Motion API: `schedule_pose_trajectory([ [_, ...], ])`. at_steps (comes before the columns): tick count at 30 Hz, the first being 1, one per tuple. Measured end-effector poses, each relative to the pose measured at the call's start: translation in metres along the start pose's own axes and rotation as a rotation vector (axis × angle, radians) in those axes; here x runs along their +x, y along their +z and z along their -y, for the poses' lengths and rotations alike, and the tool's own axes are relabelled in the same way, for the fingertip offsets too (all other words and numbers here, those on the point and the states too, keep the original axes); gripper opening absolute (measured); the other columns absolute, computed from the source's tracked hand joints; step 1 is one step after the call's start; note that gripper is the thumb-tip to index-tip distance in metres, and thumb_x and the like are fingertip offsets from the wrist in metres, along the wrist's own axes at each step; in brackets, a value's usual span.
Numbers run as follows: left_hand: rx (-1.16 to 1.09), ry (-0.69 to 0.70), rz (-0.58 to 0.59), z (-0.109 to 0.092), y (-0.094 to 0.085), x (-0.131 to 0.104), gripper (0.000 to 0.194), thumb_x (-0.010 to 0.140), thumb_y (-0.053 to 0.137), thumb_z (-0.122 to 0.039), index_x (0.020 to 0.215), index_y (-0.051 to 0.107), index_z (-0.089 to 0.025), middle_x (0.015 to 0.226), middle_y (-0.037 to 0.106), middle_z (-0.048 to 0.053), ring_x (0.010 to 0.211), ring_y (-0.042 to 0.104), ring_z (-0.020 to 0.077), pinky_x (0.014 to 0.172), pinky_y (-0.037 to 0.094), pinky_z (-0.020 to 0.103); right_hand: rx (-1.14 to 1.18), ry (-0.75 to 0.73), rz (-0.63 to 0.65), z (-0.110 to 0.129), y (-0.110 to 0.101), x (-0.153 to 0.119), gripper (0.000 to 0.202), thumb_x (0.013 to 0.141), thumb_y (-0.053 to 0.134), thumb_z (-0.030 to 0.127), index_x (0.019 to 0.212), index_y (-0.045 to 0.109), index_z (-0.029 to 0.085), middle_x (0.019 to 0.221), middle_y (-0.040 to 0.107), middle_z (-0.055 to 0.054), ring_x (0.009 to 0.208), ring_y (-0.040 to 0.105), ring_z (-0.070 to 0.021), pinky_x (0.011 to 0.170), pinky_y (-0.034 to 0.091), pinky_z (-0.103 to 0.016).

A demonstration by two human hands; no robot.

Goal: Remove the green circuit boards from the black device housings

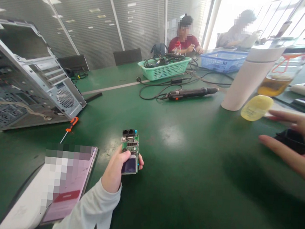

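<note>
My left hand (117, 167) is closed around a small green circuit board (131, 145) above the table. The thumb presses near the board's little dark screen (129, 165), and black network sockets (128, 132) sit at its far end. At the right edge, my right hand (304, 143) has its thumb and fingers spread apart. A black object (291, 139) shows in the gap between them; whether the hand touches it I cannot tell. Close to the fingertips is a yellow oval piece (257, 108) with faint writing, in front of a pale tumbler (250, 79).
An opened computer case (62, 95) stands left, with an orange-handled screwdriver (72, 124) beside it. A tablet or phone (73, 189) lies nearer. Farther back are a corded electric screwdriver (192, 94), a green basket (164, 71) of cables, a blue basket (222, 63) and two people.
</note>
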State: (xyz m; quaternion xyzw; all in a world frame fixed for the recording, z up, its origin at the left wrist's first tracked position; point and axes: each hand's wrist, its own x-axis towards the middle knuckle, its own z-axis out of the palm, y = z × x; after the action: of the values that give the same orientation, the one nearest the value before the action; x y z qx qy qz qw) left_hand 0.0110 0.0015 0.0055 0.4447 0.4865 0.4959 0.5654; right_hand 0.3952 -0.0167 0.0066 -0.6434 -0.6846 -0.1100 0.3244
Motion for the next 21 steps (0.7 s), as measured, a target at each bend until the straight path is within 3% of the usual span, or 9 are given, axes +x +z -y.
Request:
schedule_pose_trajectory([
  [5,0.009,0.013,0.119,0.003,-0.004,0.000,0.033,0.070,0.057,-0.047,0.079,0.058,-0.016,0.056,0.065,0.004,0.049,0.057,0.0169,0.048,0.045,0.026,0.479,-0.292,0.134,0.120,0.019,0.025,0.043,0.091,0.049,0.037,0.129,0.042,0.018,0.120,0.051,-0.011,0.112,0.049,-0.0219,0.097,0.043,-0.039],
  [9,0.127,0.019,0.226,0.002,-0.008,-0.002,0.044,0.075,0.052,-0.056,0.087,0.059,-0.015,0.057,0.066,0.005,0.051,0.058,0.0182,0.051,0.044,0.028,0.693,-0.372,0.286,0.177,0.034,0.031,0.047,0.092,0.049,0.038,0.132,0.040,0.014,0.123,0.049,-0.011,0.114,0.048,-0.0203,0.097,0.042,-0.034],
  [11,0.237,0.059,0.275,0.003,-0.010,-0.003,0.048,0.077,0.050,-0.058,0.094,0.061,-0.014,0.061,0.066,0.004,0.055,0.059,0.0192,0.054,0.044,0.029,0.769,-0.315,0.412,0.191,0.041,0.031,0.048,0.093,0.049,0.040,0.131,0.043,0.013,0.118,0.054,-0.010,0.107,0.052,-0.0189,0.089,0.046,-0.032],
  [14,0.302,0.063,0.326,0.005,-0.012,-0.004,0.052,0.076,0.050,-0.059,0.099,0.062,-0.014,0.065,0.067,0.004,0.057,0.060,0.0208,0.057,0.044,0.031,0.813,-0.165,0.623,0.196,0.053,0.032,0.035,0.092,0.051,0.041,0.113,0.057,0.014,0.090,0.063,-0.004,0.079,0.058,-0.0140,0.067,0.047,-0.025],
  [17,0.127,-0.056,0.313,0.004,-0.010,-0.004,0.059,0.073,0.049,-0.064,0.102,0.060,-0.014,0.062,0.067,0.003,0.054,0.060,0.0212,0.054,0.043,0.031,0.854,0.007,0.751,0.193,0.062,0.034,0.027,0.093,0.052,0.037,0.092,0.062,0.013,0.070,0.060,0.000,0.056,0.053,-0.0084,0.053,0.042,-0.020],
  [21,-0.066,-0.128,0.231,-0.003,-0.007,-0.003,0.065,0.073,0.045,-0.069,0.098,0.062,-0.011,0.058,0.066,0.005,0.053,0.059,0.0193,0.054,0.041,0.028,1.062,0.366,0.972,0.190,0.066,0.040,0.024,0.098,0.042,0.031,0.093,0.054,0.010,0.071,0.058,-0.001,0.046,0.051,-0.0046,0.044,0.039,-0.014],
])
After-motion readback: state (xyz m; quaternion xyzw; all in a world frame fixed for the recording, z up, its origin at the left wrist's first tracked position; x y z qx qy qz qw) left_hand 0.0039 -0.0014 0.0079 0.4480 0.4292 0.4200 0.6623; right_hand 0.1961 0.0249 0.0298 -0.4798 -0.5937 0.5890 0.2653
